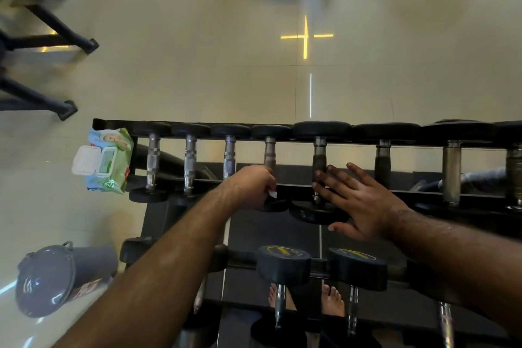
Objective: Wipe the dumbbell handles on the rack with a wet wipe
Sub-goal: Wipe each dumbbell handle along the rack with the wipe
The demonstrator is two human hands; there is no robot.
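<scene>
A black rack (282, 125) holds a row of dumbbells with steel handles on its top tier. My left hand (254, 186) is curled round the lower part of the fourth dumbbell's handle (269, 154), and a small white bit of wet wipe (273, 194) peeks out under its fingers. My right hand (358, 200) lies with straight, spread fingers against the fifth dumbbell's handle (319, 158) and its near black weight. A green and blue wet wipe pack (108, 161) with its white lid flipped up sits at the rack's left end.
A grey lidded bin (56, 280) stands on the floor at lower left. More dumbbells (284, 264) rest on the lower tier, with my bare feet (333, 299) under it. Black equipment legs (65, 110) reach in from the left. Beige tiled floor lies beyond the rack.
</scene>
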